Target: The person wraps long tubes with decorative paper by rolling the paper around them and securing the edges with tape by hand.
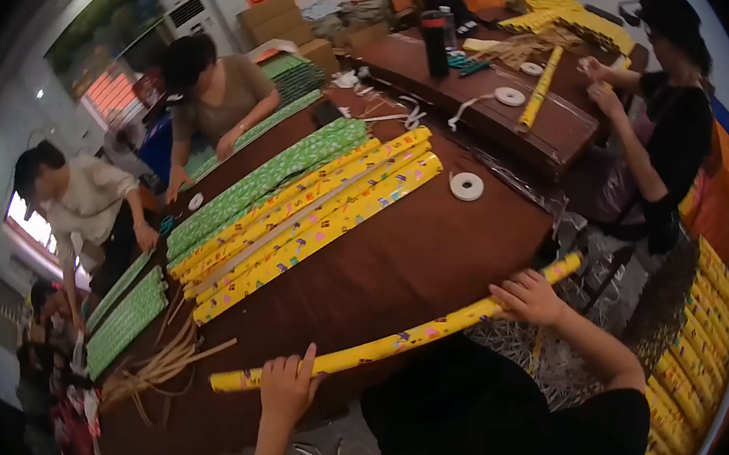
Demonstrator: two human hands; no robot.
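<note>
A long yellow roll of patterned wrapping paper (410,337) lies across in front of me at the near edge of the brown table. Near its left end, my left hand (288,386) is closed over it. Toward the other end my right hand (529,298) grips the same roll, and a short length sticks out past the fingers. Beyond it on the table, several yellow rolls (321,227) lie side by side, next to green patterned rolls (272,177). A white roll of tape (467,186) rests to the right of them.
Brown strips (162,361) lie in a heap at the table's left. A crate of yellow rolls (693,362) stands at my right, near shredded scraps on the floor. Co-workers stand across the table and at a second table (494,118) holding a dark bottle (435,43).
</note>
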